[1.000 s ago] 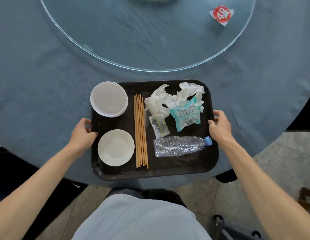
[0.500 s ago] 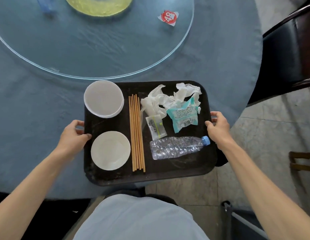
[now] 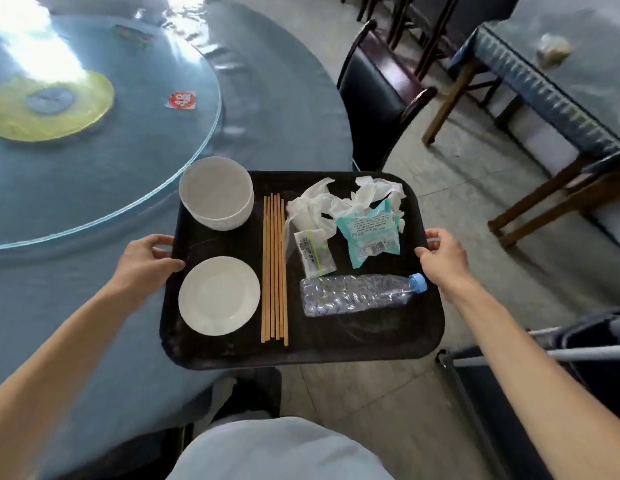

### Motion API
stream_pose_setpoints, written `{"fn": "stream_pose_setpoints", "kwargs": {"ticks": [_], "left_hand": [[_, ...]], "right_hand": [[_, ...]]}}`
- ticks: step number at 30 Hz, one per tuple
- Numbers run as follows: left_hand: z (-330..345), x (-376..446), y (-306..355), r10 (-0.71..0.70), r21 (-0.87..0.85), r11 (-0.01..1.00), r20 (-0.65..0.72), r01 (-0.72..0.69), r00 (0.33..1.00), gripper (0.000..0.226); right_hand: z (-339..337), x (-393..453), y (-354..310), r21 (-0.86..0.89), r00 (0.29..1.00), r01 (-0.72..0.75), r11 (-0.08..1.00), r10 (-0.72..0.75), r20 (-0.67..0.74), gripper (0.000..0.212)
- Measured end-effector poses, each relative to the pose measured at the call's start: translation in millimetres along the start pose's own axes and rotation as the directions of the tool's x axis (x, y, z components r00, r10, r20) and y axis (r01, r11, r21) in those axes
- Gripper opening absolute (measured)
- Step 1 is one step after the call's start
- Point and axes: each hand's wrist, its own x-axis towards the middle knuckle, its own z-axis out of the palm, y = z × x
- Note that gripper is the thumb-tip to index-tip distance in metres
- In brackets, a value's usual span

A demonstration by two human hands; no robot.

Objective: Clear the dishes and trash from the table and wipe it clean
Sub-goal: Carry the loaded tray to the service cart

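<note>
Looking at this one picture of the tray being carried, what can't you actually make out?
Head view only:
- Print on the teal packet and the small clear packet: too small and blurred.
- The lump on the side table: blurred, unidentifiable.
- How many bowls are stacked: rims merge.
- Fingers of the left hand and right hand under the tray: hidden by it.

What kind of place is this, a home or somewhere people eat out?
Most likely a restaurant dining room: a big round table with a glass turntable bearing a red number tag, a second clothed table nearby, and a black tray of used dishes.
</note>
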Motion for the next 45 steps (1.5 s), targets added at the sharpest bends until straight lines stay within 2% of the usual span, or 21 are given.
{"fn": "stream_pose_setpoints", "kwargs": {"ticks": [5,12,16,20,25,31,41,45], "left_hand": [[59.5,-34.0,62.5,0.138,0.067,0.987,0.138,-0.149,0.981,0.038],[163.7,-92.5,146.0,0.287,0.069,0.943,0.327,-0.326,0.9,0.034],[227.8,-120.7,192.5,0.356,0.081,0.9,0.432,-0.429,0.828,0.029],[298.5,-142.3,244.3,0.413,0.09,0.831,0.563,-0.549,0.716,0.025],[405.3,-182.6,309.6,0.441,0.067,0.774,0.657,-0.629,0.612,0.022],[539.1,-224.7,362.6,0.449,0.023,0.714,0.752,-0.7,0.483,0.029],[719.2,-288.9,419.7,0.436,0.004,0.643,0.82,-0.765,0.37,0.023],[771.5,-310.4,423.3,0.445,-0.006,0.58,0.84,-0.815,0.311,0.018]], "right_hand": [[-87.2,-34.1,63.5,0.054,0.986,-0.075,0.996,0.083,-0.144,0.034],[-211.8,-86.0,154.0,0.143,0.925,-0.175,0.974,0.212,-0.316,0.025],[-276.5,-113.0,199.2,0.25,0.872,-0.222,0.942,0.307,-0.382,0.031],[-334.3,-133.6,245.2,0.333,0.806,-0.263,0.905,0.396,-0.439,0.032],[-400.7,-144.6,300.8,0.396,0.714,-0.309,0.865,0.486,-0.504,0.042],[-476.1,-144.9,367.9,0.46,0.585,-0.353,0.814,0.576,-0.571,0.04],[-554.4,-146.8,455.9,0.569,0.372,-0.423,0.705,0.708,-0.6,0.047],[-567.4,-146.1,491.7,0.58,0.348,-0.462,0.671,0.739,-0.577,0.046]]}}
